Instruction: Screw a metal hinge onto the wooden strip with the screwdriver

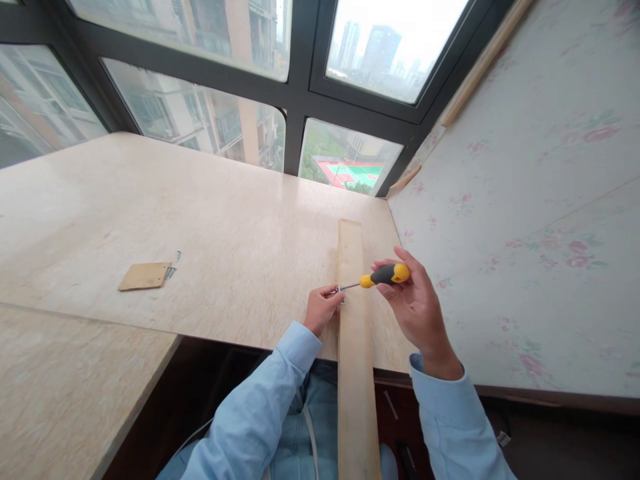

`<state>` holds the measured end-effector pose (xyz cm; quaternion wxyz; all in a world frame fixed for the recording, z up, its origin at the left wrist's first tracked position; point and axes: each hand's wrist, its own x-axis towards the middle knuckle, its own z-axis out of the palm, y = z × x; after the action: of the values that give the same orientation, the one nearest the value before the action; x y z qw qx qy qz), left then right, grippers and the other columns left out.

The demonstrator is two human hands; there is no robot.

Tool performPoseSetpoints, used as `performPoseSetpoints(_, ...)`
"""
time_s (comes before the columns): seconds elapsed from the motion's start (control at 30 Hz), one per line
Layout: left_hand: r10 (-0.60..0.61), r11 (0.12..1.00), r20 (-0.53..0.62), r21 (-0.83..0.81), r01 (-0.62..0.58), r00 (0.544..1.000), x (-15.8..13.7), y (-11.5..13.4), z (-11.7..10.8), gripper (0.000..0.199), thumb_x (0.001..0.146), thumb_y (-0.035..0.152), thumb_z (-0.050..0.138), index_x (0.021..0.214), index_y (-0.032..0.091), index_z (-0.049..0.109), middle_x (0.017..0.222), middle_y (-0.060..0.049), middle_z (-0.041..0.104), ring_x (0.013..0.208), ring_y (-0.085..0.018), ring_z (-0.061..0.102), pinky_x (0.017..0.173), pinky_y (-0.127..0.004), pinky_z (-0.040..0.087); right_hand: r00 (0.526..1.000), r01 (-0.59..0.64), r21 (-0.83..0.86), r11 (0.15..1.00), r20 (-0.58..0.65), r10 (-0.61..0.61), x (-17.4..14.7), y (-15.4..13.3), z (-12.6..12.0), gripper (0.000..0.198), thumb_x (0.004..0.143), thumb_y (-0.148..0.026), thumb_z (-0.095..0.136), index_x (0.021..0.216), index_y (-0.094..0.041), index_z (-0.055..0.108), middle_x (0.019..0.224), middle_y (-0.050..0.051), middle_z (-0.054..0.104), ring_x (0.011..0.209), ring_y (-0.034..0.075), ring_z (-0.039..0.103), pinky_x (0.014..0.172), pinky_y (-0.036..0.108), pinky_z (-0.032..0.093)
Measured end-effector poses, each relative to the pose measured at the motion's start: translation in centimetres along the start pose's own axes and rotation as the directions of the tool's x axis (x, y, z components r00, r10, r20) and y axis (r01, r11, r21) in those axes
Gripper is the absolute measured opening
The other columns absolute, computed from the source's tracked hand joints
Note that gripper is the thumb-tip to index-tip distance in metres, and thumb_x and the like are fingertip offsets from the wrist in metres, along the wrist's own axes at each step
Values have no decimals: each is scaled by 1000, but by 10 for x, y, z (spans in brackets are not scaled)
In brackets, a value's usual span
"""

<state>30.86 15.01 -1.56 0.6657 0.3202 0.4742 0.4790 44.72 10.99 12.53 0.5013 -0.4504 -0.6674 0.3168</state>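
My right hand (pixel 417 307) holds a screwdriver (pixel 387 275) with a yellow and black handle, its fingers closed round the grip. The shaft points left, and its tip meets a small metal piece at the left edge of a long wooden board (pixel 356 347). Fingers of my left hand (pixel 323 308) pinch that small metal piece (pixel 341 291) against the board; its exact kind is partly hidden by the fingertips. The board runs from the stone-like ledge over its front edge toward my lap.
Left on the ledge (pixel 240 220) lie a small flat tan piece (pixel 144 276) and several screws (pixel 171 272). Dark-framed windows (pixel 295 100) border the back. A wall with flowered paper (pixel 530 253) rises close on the right.
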Motion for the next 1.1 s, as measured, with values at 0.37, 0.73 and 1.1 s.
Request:
performPoseSetpoints(0.37, -5, 999, -10, -43, 5, 1000, -1, 3, 1, 40, 63, 23, 74, 100, 9, 75, 75, -5, 69, 59, -12, 57, 49, -21, 43, 998, -32, 82, 996, -48, 36, 5, 4, 10, 60, 89, -38, 65, 142, -35, 36, 143, 8, 49, 135, 24, 47, 113, 51, 40)
performPoseSetpoints(0.73, -6, 1000, 13, -30, 7, 1000, -1, 1, 1, 37, 63, 24, 74, 98, 10, 76, 77, -5, 71, 60, -12, 59, 50, -20, 44, 994, -80, -133, 988, -87, 69, -3, -3, 0, 42, 82, -40, 74, 117, -27, 57, 113, 7, 68, 106, 24, 66, 100, 48, 52)
performPoseSetpoints(1.1, 5, 1000, -11, 5, -5, 1000, -1, 2, 0, 36, 63, 23, 74, 96, 9, 76, 72, -4, 69, 57, -11, 55, 47, -20, 42, 994, -65, 111, 992, 100, 54, -4, -4, -4, 52, 92, -34, 61, 140, -33, 40, 147, 8, 48, 138, 22, 45, 114, 48, 39)
